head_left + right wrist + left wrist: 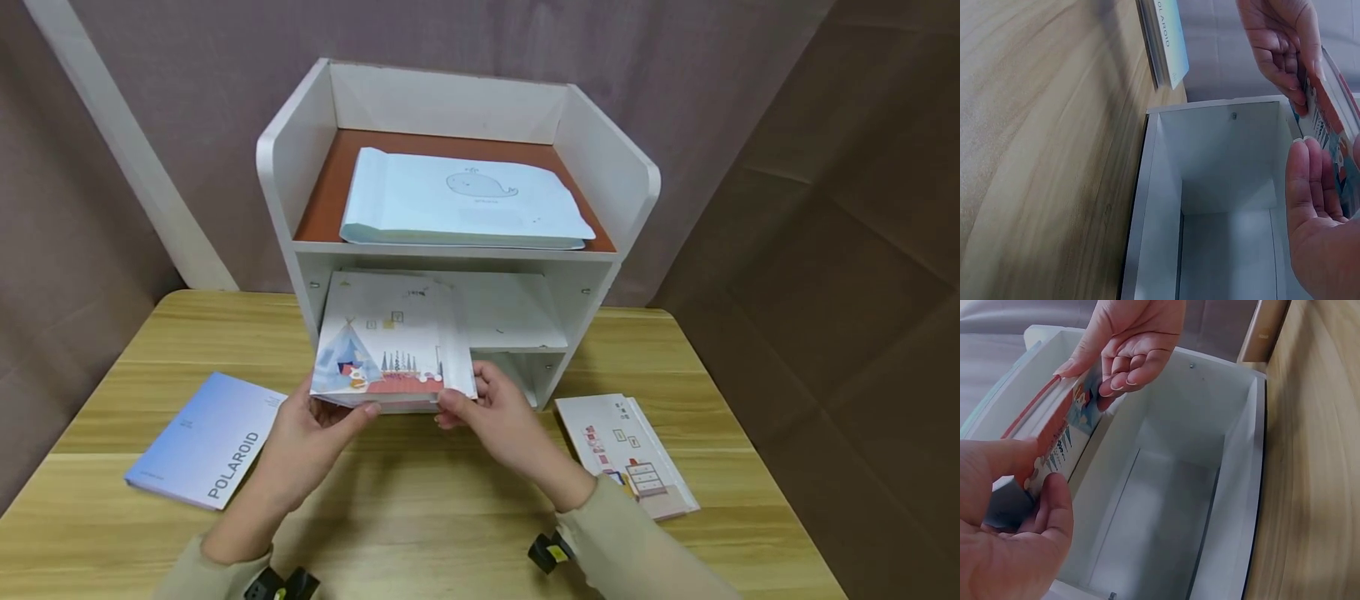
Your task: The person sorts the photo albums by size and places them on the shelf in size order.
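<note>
1. The worktop (420, 525) carries a white shelf unit (611, 171), a POLAROID book (198, 442) at left and a drawer-print book (611, 442) at right.
2. The unit's brown-floored top tray (318, 196) holds a whale book (420, 196).
3. Its middle compartment (517, 308) holds part of the tent book (397, 337) — front edge jutting out.
4. Each grip is closed on that book: left hand (307, 446) at its left corner, right hand (506, 429) at its right.
</note>
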Motion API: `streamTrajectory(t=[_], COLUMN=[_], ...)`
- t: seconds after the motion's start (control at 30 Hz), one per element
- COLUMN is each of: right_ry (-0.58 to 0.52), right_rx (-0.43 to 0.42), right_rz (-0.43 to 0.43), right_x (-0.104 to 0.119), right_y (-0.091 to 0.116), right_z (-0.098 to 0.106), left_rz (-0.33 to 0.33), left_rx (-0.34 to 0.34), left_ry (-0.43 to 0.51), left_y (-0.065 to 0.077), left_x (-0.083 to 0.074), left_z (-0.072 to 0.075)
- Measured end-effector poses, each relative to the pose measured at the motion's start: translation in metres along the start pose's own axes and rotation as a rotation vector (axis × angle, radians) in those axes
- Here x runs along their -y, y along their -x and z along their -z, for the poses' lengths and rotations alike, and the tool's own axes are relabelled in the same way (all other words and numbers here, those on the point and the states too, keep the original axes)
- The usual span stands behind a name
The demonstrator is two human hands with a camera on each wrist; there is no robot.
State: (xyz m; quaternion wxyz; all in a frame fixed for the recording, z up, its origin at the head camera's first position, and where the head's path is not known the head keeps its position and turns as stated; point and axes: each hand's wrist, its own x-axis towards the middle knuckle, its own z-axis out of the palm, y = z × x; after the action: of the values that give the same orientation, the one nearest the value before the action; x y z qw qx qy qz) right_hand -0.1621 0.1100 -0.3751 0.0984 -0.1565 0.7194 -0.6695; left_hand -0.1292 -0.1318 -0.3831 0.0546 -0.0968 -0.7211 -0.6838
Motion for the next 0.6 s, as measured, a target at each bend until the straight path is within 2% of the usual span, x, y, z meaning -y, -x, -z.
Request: streamTrajectory(t=[0.4,0.6], right_ry=[0.026,0.065], right_rx=[0.011,-0.003], right_rz=[0.023,0.032], right_x=[0.001,0.022], right_y=[-0.010,-0.007], right_z=[-0.001,-0.007], left_rz=[-0.012,0.000], left_rx=[-0.057,-0.088], left_ry=[-0.001,-0.022], left_y=[-0.004,-0.007], left_x=[0.003,0.003], left_z=[-0.001,0.000])
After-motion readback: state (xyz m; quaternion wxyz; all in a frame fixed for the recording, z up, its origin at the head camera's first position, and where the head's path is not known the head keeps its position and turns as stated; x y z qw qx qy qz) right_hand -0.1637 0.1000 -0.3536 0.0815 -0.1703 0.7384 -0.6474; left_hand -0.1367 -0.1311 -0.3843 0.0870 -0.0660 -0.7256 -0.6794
